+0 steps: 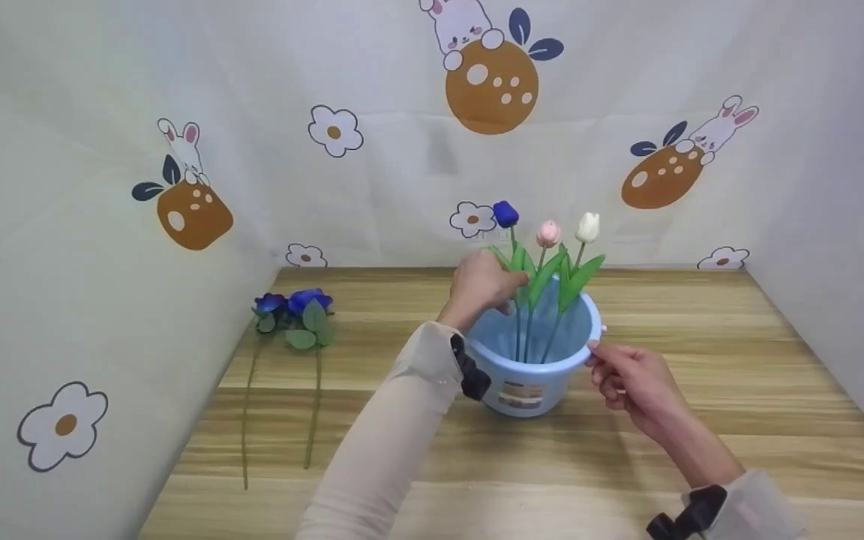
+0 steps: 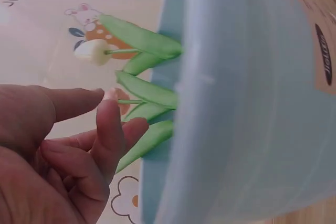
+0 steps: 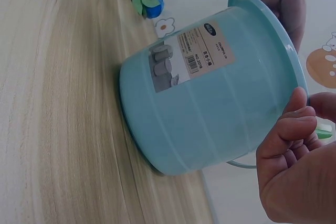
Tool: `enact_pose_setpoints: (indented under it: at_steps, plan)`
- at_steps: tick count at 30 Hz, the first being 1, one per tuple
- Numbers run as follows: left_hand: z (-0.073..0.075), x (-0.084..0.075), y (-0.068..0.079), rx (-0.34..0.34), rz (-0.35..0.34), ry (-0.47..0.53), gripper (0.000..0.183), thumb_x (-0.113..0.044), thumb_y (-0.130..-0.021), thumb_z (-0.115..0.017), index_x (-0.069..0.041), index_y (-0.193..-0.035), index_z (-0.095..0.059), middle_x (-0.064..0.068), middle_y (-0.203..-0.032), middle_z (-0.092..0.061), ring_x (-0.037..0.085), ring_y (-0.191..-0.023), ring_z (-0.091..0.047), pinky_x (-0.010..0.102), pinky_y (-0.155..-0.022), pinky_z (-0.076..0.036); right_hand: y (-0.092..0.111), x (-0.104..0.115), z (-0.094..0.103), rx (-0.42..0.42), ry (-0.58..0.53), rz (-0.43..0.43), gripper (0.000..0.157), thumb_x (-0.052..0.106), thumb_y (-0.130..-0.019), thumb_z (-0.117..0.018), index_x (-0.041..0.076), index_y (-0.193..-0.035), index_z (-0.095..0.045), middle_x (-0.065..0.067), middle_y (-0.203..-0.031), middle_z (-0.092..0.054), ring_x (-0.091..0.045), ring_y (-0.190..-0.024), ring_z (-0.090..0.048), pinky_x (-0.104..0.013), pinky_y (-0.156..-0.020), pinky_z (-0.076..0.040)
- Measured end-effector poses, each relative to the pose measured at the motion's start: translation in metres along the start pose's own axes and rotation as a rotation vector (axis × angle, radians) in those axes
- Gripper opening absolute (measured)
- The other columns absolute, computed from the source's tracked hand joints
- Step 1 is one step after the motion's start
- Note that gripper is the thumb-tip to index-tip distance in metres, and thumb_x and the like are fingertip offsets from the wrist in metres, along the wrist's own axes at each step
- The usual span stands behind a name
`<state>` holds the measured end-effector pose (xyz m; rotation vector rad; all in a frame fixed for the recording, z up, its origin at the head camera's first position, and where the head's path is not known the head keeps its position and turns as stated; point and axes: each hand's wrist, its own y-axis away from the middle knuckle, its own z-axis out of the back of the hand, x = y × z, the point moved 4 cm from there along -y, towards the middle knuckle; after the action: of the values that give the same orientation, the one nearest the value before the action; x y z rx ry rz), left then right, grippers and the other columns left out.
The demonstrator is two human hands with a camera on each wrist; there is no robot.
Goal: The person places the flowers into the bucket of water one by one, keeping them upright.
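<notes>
A light blue bucket [image 1: 529, 386] stands upright on the table with three artificial tulips leaning inside: a blue tulip [image 1: 505, 214], a pink tulip [image 1: 548, 233] and a white tulip [image 1: 589, 226]. My left hand [image 1: 483, 285] is over the bucket's left rim, beside the blue tulip's leaves. In the left wrist view, that hand's [image 2: 68, 150] fingers are loosely bent, with nothing visibly held; they cover the blue bloom there. At the right side, my right hand [image 1: 638, 382] pinches the bucket's rim between thumb and fingers, seen closely in the right wrist view [image 3: 296, 166].
Two blue artificial roses [image 1: 308, 302] with long stems lie at the table's left side. The wooden table [image 1: 672, 465] meets patterned cloth walls [image 1: 394, 187] at the back and both sides. A printed label [image 3: 191, 56] is on the bucket.
</notes>
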<state>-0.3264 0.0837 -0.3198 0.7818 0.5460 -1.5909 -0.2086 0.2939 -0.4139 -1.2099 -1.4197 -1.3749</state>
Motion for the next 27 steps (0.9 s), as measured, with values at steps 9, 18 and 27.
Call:
enact_pose_setpoints:
  at_steps: [9,18,27]
  plan:
    - [0.024,0.01,0.009,0.052,0.036,0.187,0.04,-0.038,-0.107,-0.062,-0.001,-0.105,-0.076,0.008,-0.085,-0.079,0.011,-0.055,-0.07,0.02,-0.051,-0.049,0.0,0.0,0.0,0.01,0.004,-0.006,0.032,0.022,-0.107,-0.063,0.01,-0.08,-0.074,0.002,-0.063,-0.062,-0.007,-0.05,-0.046,-0.019,-0.047,-0.034]
    - [0.045,0.032,0.011,0.083,0.067,0.286,0.043,-0.038,-0.11,-0.056,0.001,-0.115,-0.074,0.012,-0.098,-0.079,0.016,-0.065,-0.075,0.022,-0.053,-0.049,0.001,0.001,-0.001,0.009,-0.001,-0.004,0.032,0.021,-0.107,-0.062,0.01,-0.079,-0.073,0.003,-0.063,-0.063,-0.007,-0.049,-0.046,-0.018,-0.047,-0.035]
    - [0.061,0.052,0.017,0.035,0.062,0.386,0.042,-0.038,-0.109,-0.058,0.001,-0.107,-0.074,0.019,-0.1,-0.08,0.014,-0.056,-0.072,0.016,-0.044,-0.036,0.002,0.001,-0.001,0.021,-0.013,0.001,0.031,0.02,-0.107,-0.063,0.01,-0.079,-0.074,0.003,-0.063,-0.063,-0.007,-0.05,-0.046,-0.019,-0.048,-0.035]
